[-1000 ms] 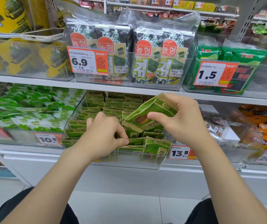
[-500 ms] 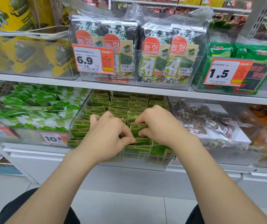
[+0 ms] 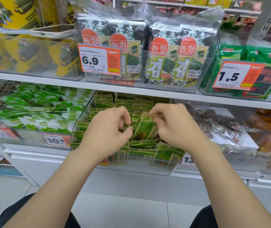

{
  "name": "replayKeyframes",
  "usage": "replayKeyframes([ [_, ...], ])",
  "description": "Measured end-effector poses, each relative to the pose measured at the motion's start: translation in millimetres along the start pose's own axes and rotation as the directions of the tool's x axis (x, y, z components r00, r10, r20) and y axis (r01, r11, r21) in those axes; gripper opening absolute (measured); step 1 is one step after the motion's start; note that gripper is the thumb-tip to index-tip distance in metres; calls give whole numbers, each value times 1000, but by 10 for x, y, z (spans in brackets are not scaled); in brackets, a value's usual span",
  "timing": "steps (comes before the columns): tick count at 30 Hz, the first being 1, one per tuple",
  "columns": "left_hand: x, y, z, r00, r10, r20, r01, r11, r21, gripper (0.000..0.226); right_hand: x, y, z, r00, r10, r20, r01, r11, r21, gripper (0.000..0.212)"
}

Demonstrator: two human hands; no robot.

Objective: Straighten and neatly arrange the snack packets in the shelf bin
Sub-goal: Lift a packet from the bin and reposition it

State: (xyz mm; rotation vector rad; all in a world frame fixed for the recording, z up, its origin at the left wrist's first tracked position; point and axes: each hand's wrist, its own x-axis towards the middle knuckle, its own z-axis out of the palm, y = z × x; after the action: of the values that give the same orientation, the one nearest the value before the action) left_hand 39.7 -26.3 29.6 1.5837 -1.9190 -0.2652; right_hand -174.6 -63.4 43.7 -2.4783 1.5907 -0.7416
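That green snack packet [image 3: 145,129] was poking up, tilted, out of the middle of the clear bin [image 3: 139,167]. Half a sec earlier it'd been shoved down level with the other packets [image 3: 125,102]. The right hand [image 3: 174,129] was pinching its top edge. The left hand [image 3: 106,134] sat curled right against its left side, thumb touching it, but I honestly couldn't tell if it gripped anything. The bin sat on the lower shelf [image 3: 38,152], just right of the 10.8 price tag [image 3: 56,141].
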Motion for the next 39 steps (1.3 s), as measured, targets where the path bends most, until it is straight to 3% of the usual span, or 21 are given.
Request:
replayKeyframes([
  [4, 61, -11, 105, 989, -77, 126, 52, 981, 188, 22, -20, 23, -76, 954, 12, -299, -5, 1000, 23, 17],
  [11, 115, 45, 178, 976, -142, 165, 115, 980, 161, 5, -96, -35, -178, 782, -128, -610, 76, 991, -111, 24],
  [16, 57, 79, 240, 985, -75, 154, 43, 978, 203, 4, -121, -51, -190, 741, -178, -648, 162, 983, -85, 24],
  [22, 43, 67, 231, 991, -79, 111, 54, 976, 212, 2, -50, -119, 50, 857, -251, -450, 224, 968, -113, 29],
  [28, 33, 34, 220, 984, -120, 128, 92, 974, 205, 9, -97, -95, -79, 750, -236, -618, 251, 966, -65, 24],
  [34, 28, 29, 180, 982, -136, 128, 104, 968, 227, 13, -77, -142, 80, 874, -235, -426, 245, 969, -32, 27],
  [37, 16, 35, 170, 985, -121, 120, 92, 970, 223, 13, -39, -101, 89, 978, -194, -82, 182, 975, -127, 38],
  [39, 9, 47, 174, 987, -116, 112, 88, 970, 227, 13, -11, -95, 143, 982, -113, 150, 142, 969, -203, 51],
])
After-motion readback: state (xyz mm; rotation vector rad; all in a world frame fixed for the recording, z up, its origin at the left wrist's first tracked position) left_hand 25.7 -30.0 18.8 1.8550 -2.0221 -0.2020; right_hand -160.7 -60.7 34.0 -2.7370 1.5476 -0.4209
